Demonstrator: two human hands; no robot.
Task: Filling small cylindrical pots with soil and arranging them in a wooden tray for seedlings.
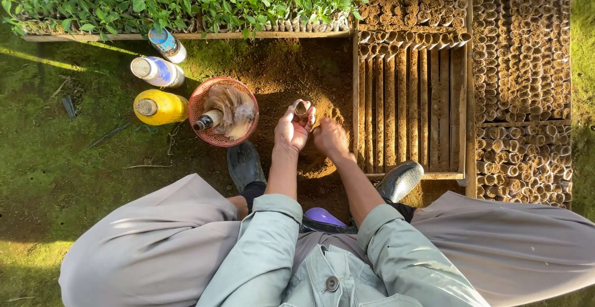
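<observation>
My left hand [292, 128] holds a small tube-shaped seedling pot [301, 107] upright over a heap of brown soil [310, 96]. My right hand [331, 139] is closed in a fist just to the right of it, low over the soil; whether it holds soil I cannot tell. Both forearms wear pale green sleeves. My two dark boots [245, 164] rest on the ground on either side of the hands.
A wooden slatted tray [409, 102] lies to the right, with rows of filled small pots [520, 53] beyond and behind it. A red basket [224, 111] with a bottle, three lying bottles [159, 106], and green seedlings [180, 0] are at the left and top.
</observation>
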